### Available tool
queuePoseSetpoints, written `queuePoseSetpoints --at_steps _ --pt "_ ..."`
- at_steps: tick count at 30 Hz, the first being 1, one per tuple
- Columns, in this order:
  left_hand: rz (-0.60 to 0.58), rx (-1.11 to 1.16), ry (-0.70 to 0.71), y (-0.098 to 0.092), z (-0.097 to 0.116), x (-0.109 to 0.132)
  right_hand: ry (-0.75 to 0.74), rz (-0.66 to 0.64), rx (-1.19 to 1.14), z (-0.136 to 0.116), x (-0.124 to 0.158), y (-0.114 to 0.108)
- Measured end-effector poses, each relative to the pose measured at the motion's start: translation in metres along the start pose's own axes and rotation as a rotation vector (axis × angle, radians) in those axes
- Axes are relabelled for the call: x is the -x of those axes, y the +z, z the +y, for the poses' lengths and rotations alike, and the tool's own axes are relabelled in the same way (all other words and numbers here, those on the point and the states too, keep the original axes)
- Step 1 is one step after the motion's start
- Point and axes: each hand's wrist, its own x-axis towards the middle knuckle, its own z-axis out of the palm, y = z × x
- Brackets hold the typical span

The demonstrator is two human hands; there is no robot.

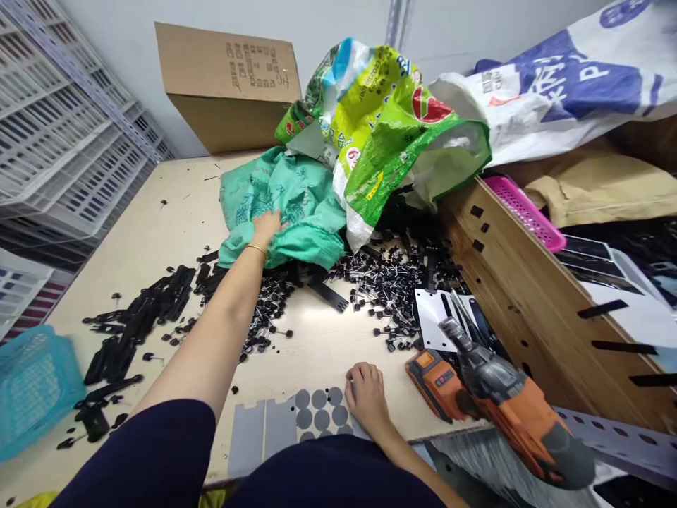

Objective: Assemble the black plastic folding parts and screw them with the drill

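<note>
My left hand [267,226] reaches far across the table and rests on a crumpled teal woven bag [280,201], fingers pressed into the fabric; a thin gold bangle circles the wrist. My right hand [366,396] lies near the table's front edge with fingers curled down on a grey sheet with round cut-outs [296,422]. Between the two hands a heap of small black parts with thin metal pins [381,282] is strewn over the beige table [159,233].
An orange and grey power screwdriver [497,395] lies at the right front. Flat black strips [142,317] spread at the left, beside a blue mesh basket [32,388]. Behind: a cardboard box [227,85], green and white sacks [391,127], a wooden panel [529,296], a pink tray [523,212].
</note>
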Motion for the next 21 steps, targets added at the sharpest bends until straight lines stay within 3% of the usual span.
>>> queuePoseSetpoints --at_steps 3,6,11,14,16,19,21 --pt "0.022 0.02 -0.081 -0.001 0.011 0.003 0.007 -0.012 -0.007 -0.001 0.001 -0.001" --pt "0.009 0.145 -0.123 -0.02 0.013 0.006 0.014 -0.017 -0.014 -0.001 0.001 -0.001" --pt "0.009 0.292 -0.006 -0.074 -0.013 0.032 0.034 -0.013 -0.028 -0.001 0.004 0.002" --pt "-0.037 0.463 0.019 -0.088 -0.031 0.044 0.038 -0.014 -0.03 -0.002 0.004 0.003" --pt "-0.014 0.595 -0.029 -0.088 -0.035 0.037 0.038 -0.016 -0.025 -0.002 0.004 0.002" --pt "0.14 0.641 -0.092 -0.089 -0.035 0.013 0.038 -0.023 -0.024 -0.003 0.002 0.001" --pt "0.183 0.477 0.052 -0.099 -0.032 0.002 0.036 -0.025 -0.027 -0.002 0.002 0.0"
